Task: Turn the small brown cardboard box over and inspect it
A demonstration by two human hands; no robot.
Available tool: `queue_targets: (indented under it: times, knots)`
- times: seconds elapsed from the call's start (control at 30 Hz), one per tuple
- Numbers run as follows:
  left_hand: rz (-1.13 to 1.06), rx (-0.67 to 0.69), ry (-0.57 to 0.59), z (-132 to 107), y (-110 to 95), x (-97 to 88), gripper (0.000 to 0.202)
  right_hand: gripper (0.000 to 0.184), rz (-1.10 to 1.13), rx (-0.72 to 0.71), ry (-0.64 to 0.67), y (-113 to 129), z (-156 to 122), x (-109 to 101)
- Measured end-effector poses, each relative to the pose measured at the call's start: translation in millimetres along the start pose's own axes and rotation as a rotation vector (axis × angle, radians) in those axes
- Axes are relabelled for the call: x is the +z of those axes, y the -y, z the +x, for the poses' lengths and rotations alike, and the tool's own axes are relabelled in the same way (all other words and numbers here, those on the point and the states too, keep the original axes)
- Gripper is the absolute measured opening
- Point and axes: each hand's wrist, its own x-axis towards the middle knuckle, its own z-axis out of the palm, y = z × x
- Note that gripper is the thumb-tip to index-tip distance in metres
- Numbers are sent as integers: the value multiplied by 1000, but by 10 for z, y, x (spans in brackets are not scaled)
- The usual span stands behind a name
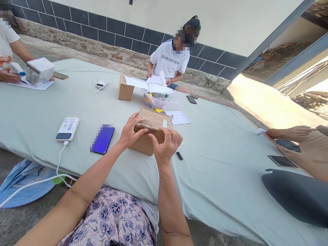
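A brown cardboard box (143, 146) stands on the cloth-covered table in front of me, with a blue-and-white patterned label on its top near the right side. My left hand (131, 132) grips the near left of the top, its thumb pressed along a rough, torn-looking edge. On the right corner, my right hand (167, 146) holds the same box, thumb at the front edge and fingers bent over the top. A small black object (179, 155) lies just right of that hand. Left of my forearm is a blue-screened phone (103, 140).
A white power bank (67, 129) trails a cable off the table edge (77, 171). Beyond my box are a clear plastic bowl (160, 101) of supplies, printed papers (179, 117) and another cardboard box (125, 89). Three people sit around; one handles a white box (41, 71).
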Motion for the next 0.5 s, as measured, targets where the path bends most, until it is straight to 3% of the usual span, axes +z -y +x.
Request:
queue_targets:
  times: [0.17,0.33,0.5]
  knots:
    - [-3,-14,-64,12,-17,42,44,31,16,15,-61,15,74,91]
    - [8,10,-56,12,0,28,45,12,128,-46,-48,-64,114,11]
    - [33,3,-47,19,21,23,44,12,331,33,5,-213,120,-45]
